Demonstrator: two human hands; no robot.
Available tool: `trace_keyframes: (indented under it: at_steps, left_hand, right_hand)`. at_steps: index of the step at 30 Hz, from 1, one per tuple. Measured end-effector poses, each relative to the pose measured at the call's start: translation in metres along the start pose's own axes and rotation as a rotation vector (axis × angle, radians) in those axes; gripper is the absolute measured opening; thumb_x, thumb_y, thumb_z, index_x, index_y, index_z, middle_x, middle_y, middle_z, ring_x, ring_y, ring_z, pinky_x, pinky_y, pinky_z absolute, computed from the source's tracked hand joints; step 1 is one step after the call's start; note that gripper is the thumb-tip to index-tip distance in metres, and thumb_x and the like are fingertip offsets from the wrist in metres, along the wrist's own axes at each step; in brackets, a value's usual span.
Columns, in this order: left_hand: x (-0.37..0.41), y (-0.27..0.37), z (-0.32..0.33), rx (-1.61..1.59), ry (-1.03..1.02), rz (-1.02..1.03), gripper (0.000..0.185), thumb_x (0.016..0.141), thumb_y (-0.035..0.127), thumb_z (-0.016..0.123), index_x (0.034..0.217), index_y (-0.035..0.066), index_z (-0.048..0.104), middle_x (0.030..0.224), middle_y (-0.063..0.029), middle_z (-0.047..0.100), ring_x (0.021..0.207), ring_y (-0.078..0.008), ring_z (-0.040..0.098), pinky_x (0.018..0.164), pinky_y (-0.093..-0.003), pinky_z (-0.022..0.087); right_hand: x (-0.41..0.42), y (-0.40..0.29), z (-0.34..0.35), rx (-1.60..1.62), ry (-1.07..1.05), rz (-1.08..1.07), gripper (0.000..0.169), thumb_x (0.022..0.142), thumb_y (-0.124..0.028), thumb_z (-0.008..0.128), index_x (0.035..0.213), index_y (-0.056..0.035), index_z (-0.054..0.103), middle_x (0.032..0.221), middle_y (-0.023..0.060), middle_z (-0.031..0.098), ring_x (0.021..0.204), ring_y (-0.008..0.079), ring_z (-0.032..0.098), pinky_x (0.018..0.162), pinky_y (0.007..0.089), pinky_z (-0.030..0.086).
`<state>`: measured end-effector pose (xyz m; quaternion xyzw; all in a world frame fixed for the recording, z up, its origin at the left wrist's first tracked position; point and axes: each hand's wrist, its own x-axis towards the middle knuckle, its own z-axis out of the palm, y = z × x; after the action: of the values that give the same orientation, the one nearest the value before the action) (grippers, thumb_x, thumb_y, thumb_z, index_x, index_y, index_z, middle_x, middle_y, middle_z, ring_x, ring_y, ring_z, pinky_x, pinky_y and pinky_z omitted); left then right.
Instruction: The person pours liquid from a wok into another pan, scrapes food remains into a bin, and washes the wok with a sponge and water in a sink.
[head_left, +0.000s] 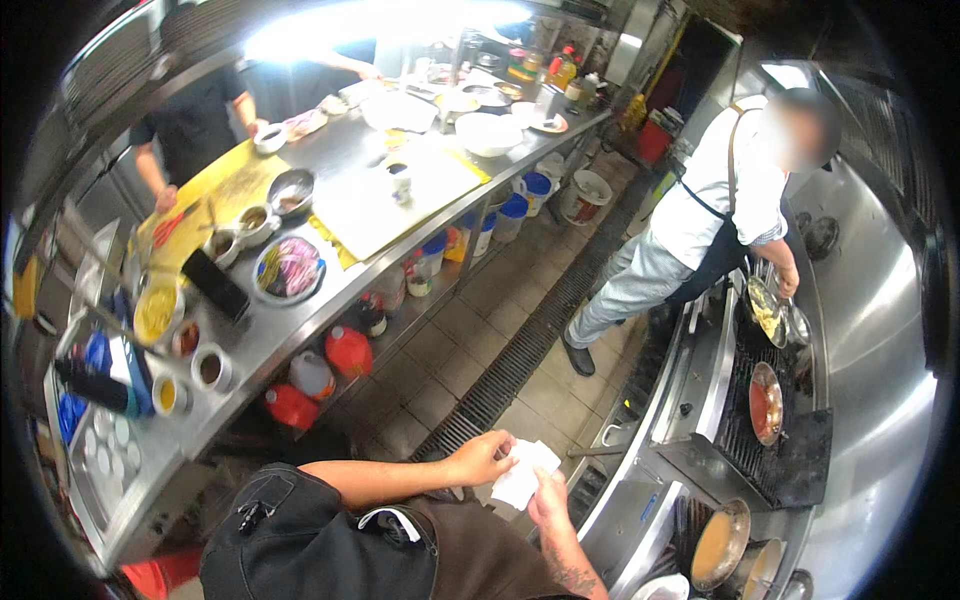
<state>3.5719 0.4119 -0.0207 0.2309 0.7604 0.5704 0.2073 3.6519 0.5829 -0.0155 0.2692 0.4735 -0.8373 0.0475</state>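
Between my two hands is a folded white sheet (523, 474), either paper towel or thin cloth. At its left edge, my left hand (480, 459) pinches it with curled fingers. My right hand (549, 496) grips the lower right edge, thumb on top. Both hands are held in front of my brown apron (480, 551), above the floor between the steel counter (315, 319) and the cooking range. Nothing else shows in either hand.
A co-worker (697, 202) at the range handles a pan of food (766, 311). Pans of red sauce (766, 405) and brown sauce (720, 544) sit nearby. Across the counter, people stand by a yellow cutting board (217, 187). A drain grate (525, 352) crosses the floor.
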Motion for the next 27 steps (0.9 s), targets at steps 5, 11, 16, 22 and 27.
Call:
trace_keyframes:
  at_steps: [5, 11, 16, 22, 27]
  left_hand:
    - [0.14, 0.003, -0.041, -0.11, -0.068, -0.226, 0.035, 0.088, 0.029, 0.066, 0.102, -0.002, 0.06, 0.089, -0.0139, 0.065, 0.082, -0.0179, 0.062, 0.074, -0.0345, 0.05]
    - [0.31, 0.015, -0.089, 0.109, 0.018, -0.178, 0.028, 0.088, 0.026, 0.066, 0.097, 0.0, 0.062, 0.083, -0.0127, 0.065, 0.076, -0.0194, 0.063, 0.069, -0.0339, 0.05]
    - [0.44, -0.023, -0.143, -0.146, 0.176, -0.138, 0.018, 0.094, 0.015, 0.058, 0.107, 0.002, 0.061, 0.09, -0.0066, 0.065, 0.08, -0.013, 0.061, 0.072, -0.0282, 0.05]
    - [0.533, 0.034, -0.241, -0.361, 0.23, -0.31, 0.018, 0.098, 0.013, 0.052, 0.112, 0.003, 0.059, 0.093, -0.0052, 0.064, 0.085, -0.0124, 0.062, 0.075, -0.0257, 0.05]
    - [0.623, 0.045, -0.296, -0.559, 0.238, -0.249, 0.02, 0.099, 0.013, 0.051, 0.113, 0.001, 0.057, 0.099, -0.0073, 0.065, 0.089, -0.014, 0.063, 0.081, -0.0264, 0.05]
  right_hand:
    - [0.114, -0.072, 0.026, -0.004, -0.057, -0.123, 0.043, 0.095, -0.016, 0.057, 0.133, 0.0022, 0.048, 0.121, 0.0122, 0.06, 0.105, 0.0217, 0.061, 0.094, 0.0364, 0.049]
    - [0.275, -0.155, 0.019, 0.039, -0.253, -0.014, 0.037, 0.093, -0.012, 0.059, 0.126, 0.0027, 0.052, 0.115, 0.0105, 0.063, 0.103, 0.0206, 0.062, 0.092, 0.0361, 0.05]
    - [0.454, -0.241, 0.038, 0.068, -0.345, 0.015, 0.035, 0.093, -0.01, 0.055, 0.125, 0.0032, 0.051, 0.11, 0.0155, 0.064, 0.099, 0.0294, 0.066, 0.087, 0.0435, 0.054]
    - [0.652, -0.344, 0.086, 0.036, -0.36, 0.102, 0.032, 0.094, -0.01, 0.052, 0.124, 0.0014, 0.053, 0.109, 0.0162, 0.065, 0.098, 0.0302, 0.067, 0.085, 0.0466, 0.055]
    - [0.804, -0.421, 0.133, -0.054, -0.253, 0.048, 0.029, 0.091, -0.01, 0.056, 0.117, 0.0019, 0.058, 0.107, 0.0135, 0.066, 0.094, 0.026, 0.067, 0.084, 0.0421, 0.054]
